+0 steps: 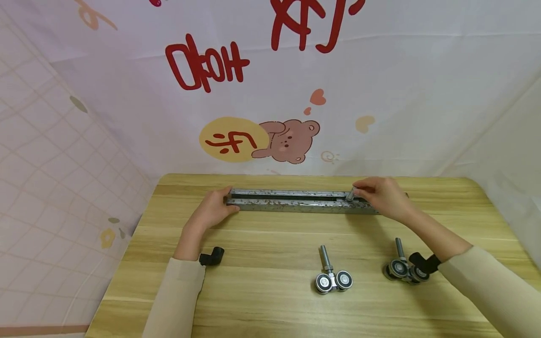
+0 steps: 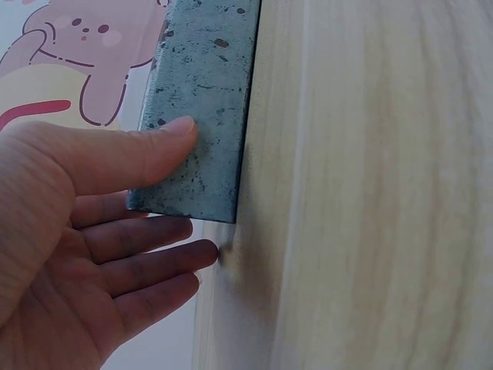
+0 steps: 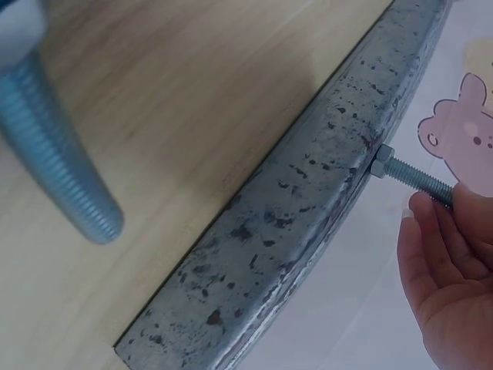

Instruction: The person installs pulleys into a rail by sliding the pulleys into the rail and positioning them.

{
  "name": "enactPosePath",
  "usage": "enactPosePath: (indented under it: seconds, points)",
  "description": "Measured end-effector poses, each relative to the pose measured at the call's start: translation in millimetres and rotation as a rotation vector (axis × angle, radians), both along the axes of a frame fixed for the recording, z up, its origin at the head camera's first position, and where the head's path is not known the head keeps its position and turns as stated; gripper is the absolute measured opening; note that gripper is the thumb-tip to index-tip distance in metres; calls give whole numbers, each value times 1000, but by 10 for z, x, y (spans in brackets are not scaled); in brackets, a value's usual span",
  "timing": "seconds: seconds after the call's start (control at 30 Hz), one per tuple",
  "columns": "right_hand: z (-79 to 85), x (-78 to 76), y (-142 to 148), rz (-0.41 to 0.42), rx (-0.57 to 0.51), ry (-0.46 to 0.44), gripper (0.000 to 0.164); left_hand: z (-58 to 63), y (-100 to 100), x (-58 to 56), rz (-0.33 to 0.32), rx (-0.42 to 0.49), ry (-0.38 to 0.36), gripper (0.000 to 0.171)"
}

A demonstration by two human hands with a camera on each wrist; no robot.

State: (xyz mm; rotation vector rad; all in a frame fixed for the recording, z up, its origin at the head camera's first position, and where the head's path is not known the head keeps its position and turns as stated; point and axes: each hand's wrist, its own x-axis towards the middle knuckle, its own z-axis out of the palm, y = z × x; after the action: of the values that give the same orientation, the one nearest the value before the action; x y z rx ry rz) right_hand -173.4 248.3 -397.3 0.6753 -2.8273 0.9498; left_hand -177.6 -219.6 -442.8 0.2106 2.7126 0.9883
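A spotted grey metal rail [image 1: 291,205] lies lengthwise near the back of the table, its slot facing up. At its left end my left hand [image 1: 212,209] holds it, the thumb against the front face [image 2: 185,177] and the other fingers behind and past the end. My right hand [image 1: 386,199] pinches a threaded bolt [image 3: 420,181] that sticks up out of the slot toward the right end. A hex nut [image 3: 382,161] sits low on the bolt, at the slot. Whatever carries the bolt inside the rail is hidden.
Two roller trolleys with upright bolts stand nearer on the wooden table [image 1: 262,300]: one in the middle [image 1: 333,281], another at the right [image 1: 399,268], close under my right forearm. Black wrist-camera mounts [image 1: 212,257] stick out from my wrists. A printed cloth [image 1: 380,84] hangs behind.
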Motion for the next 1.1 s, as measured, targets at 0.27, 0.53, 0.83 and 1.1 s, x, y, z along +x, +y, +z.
enactPosePath:
  seconds: [0.27, 0.53, 0.83, 1.1]
  points:
    - [10, -31, -85, 10, -6, -46, 21, 3, -2, 1, 3, -3, -2, 79]
    - [8, -48, -195, 36, -21, -45, 20, -7, -3, 1, 1, 7, 0, 79]
    - [14, -67, -272, 52, -3, -55, 21, 17, 2, 15, 4, 9, 0, 80]
    - [-8, -75, -372, 61, -18, -35, 19, 14, 1, 12, 4, 8, 0, 79]
